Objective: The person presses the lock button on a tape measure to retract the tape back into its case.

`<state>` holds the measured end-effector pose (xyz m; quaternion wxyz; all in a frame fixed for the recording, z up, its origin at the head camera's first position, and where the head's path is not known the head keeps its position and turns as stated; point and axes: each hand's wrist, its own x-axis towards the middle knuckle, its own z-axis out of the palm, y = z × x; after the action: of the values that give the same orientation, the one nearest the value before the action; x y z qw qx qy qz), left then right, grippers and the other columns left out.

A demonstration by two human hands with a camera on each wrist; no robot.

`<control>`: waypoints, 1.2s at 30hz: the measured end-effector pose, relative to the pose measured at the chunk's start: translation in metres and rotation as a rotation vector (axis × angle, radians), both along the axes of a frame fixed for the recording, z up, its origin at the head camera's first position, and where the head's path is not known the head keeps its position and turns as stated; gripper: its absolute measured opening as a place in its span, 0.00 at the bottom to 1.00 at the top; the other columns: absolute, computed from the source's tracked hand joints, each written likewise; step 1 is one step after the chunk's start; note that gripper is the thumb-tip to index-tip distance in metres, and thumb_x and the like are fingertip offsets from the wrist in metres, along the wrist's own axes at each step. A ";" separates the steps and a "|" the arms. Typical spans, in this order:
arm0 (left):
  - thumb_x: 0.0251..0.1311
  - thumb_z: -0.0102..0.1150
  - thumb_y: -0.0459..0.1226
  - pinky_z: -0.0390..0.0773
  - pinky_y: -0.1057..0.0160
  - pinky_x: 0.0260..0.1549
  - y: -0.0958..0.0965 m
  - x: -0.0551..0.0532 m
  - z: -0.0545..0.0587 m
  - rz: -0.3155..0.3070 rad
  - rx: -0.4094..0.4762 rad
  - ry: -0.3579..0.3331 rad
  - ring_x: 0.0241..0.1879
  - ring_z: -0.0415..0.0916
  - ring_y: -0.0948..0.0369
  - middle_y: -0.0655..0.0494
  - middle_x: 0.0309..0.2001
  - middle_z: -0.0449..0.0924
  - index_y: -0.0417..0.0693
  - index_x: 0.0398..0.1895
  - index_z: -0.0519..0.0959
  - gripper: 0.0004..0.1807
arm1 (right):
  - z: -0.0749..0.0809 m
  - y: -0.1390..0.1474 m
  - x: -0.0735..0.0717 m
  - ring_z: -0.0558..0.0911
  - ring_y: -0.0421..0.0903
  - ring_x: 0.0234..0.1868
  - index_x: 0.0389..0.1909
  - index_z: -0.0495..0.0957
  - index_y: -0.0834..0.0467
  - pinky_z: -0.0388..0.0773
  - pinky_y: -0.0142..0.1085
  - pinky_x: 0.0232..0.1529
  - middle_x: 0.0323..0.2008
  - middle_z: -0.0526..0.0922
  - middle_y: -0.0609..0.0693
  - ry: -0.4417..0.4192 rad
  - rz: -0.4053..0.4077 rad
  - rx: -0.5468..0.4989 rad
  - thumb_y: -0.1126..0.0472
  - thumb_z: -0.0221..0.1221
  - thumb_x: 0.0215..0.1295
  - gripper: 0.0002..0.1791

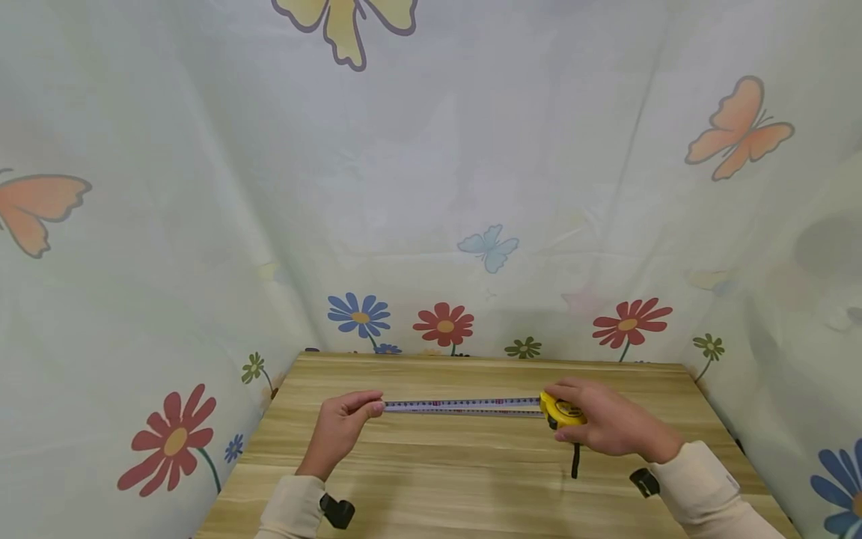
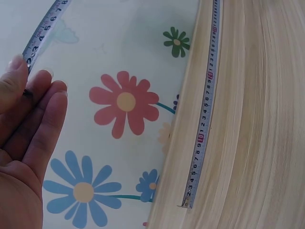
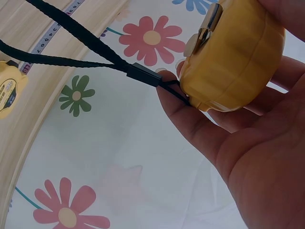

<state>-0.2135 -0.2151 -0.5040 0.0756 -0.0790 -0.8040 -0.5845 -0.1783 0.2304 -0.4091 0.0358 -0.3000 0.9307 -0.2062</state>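
Observation:
My left hand (image 1: 343, 427) pinches the end of a tape measure's blade (image 1: 438, 404) between thumb and fingertips; in the left wrist view that blade (image 2: 45, 31) runs up from the thumb. At the right, my right hand (image 1: 606, 419) grips the yellow case (image 3: 233, 57) of the same tape measure, with the blade stretched between both hands. A black wrist strap (image 3: 86, 31) hangs from the case. On the table below lies a second tape measure, its blade (image 2: 205, 109) drawn out nearly parallel and its yellow case (image 3: 10, 88) at the edge of the right wrist view.
The wood-grain table (image 1: 431, 464) reaches back to a white sheet (image 1: 431, 187) printed with flowers and butterflies, which also hangs along both sides. A black wrist camera (image 1: 337, 511) sits on the left sleeve and another black one (image 1: 644, 483) on the right.

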 end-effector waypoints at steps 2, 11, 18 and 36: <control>0.67 0.69 0.40 0.87 0.58 0.49 0.000 0.000 0.000 0.001 0.002 -0.003 0.44 0.90 0.58 0.50 0.46 0.92 0.48 0.51 0.89 0.12 | 0.000 -0.001 0.000 0.79 0.42 0.49 0.69 0.76 0.60 0.83 0.37 0.47 0.63 0.80 0.57 0.002 -0.003 0.004 0.47 0.70 0.67 0.35; 0.67 0.68 0.39 0.86 0.65 0.46 0.002 0.000 0.001 -0.002 -0.009 0.031 0.42 0.90 0.62 0.48 0.45 0.92 0.46 0.51 0.89 0.12 | 0.001 -0.002 0.001 0.78 0.42 0.49 0.69 0.76 0.60 0.82 0.38 0.48 0.63 0.79 0.57 -0.023 -0.021 0.001 0.47 0.70 0.66 0.35; 0.68 0.68 0.39 0.86 0.67 0.46 0.003 0.001 0.003 -0.027 0.004 0.012 0.41 0.89 0.64 0.45 0.46 0.91 0.45 0.52 0.89 0.13 | 0.001 -0.002 0.001 0.78 0.41 0.48 0.69 0.76 0.60 0.82 0.37 0.47 0.63 0.79 0.57 -0.025 -0.017 -0.003 0.47 0.70 0.67 0.35; 0.67 0.68 0.39 0.85 0.68 0.46 0.005 0.002 0.005 -0.040 0.017 0.004 0.43 0.90 0.59 0.46 0.46 0.91 0.46 0.52 0.89 0.13 | 0.002 -0.002 0.000 0.78 0.40 0.47 0.69 0.76 0.59 0.82 0.36 0.46 0.62 0.80 0.56 -0.025 -0.014 0.002 0.46 0.70 0.67 0.34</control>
<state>-0.2113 -0.2103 -0.4989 0.0664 -0.0956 -0.7970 -0.5927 -0.1786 0.2282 -0.4074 0.0464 -0.2908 0.9325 -0.2093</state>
